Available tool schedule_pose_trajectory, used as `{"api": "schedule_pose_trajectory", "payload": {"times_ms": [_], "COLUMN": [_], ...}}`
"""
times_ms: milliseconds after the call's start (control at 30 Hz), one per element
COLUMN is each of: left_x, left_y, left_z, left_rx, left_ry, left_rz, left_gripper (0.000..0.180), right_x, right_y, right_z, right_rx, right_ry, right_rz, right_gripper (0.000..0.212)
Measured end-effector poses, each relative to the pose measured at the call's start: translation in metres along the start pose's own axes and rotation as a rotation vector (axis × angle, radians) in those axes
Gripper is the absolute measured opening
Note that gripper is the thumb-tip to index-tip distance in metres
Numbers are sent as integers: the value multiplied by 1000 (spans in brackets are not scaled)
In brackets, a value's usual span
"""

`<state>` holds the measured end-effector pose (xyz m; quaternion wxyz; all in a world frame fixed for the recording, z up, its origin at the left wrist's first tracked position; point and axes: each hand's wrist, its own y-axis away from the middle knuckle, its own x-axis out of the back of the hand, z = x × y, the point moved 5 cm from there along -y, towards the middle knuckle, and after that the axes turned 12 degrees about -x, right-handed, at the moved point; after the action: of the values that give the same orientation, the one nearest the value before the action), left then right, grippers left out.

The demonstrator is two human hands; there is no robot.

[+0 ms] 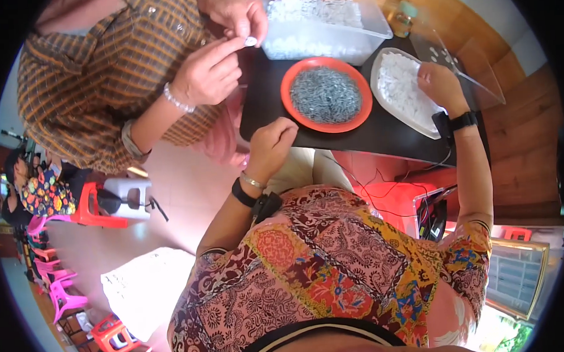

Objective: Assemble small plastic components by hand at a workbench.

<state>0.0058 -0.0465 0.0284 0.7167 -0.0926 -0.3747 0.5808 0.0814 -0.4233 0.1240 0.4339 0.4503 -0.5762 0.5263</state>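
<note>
My left hand (271, 145) is curled closed at the near edge of the dark table (258, 108). Whatever its fingers hold, if anything, is hidden. Just beyond it, an orange-rimmed round plate (366, 105) carries a heap of thin grey metal pieces (326, 94) that look like nails. Over on the right, my right hand (440, 83) reaches into a white tray (426, 130) of small white plastic pieces (400, 79). Its fingertips are hard to make out against them. Both wrists wear dark bands.
A co-worker's hands (213, 73) at the left pinch a small white piece (250, 41). A clear bin (376, 33) of white pieces stands behind the plate. Near the wooden wall are a jar (404, 19) and a clear sheet-like holder (487, 85). Cables (382, 188) hang below the table.
</note>
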Motion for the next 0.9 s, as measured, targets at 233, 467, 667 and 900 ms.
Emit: {"api": "schedule_pose_trajectory", "payload": {"times_ms": [233,467,667,900], "left_x": [5,9,-38,-78], "left_y": [-7,-59,-119,-151], "left_z": [-9,26,50,46], "left_rx": [236,89,34,301], "left_ry": [141,258,446,739], "left_rz": [-27,-41,-222,-340], "left_gripper": [13,15,19,34], "right_x": [6,0,20,61], "right_y": [-7,-10,-6,27], "right_z": [3,13,-5,-78], "right_rx": [-50,-60,-68,371], "right_ry": [-180,-339,-228,-620], "right_rz": [15,-13,137,149], "right_gripper": [16,14,19,12]}}
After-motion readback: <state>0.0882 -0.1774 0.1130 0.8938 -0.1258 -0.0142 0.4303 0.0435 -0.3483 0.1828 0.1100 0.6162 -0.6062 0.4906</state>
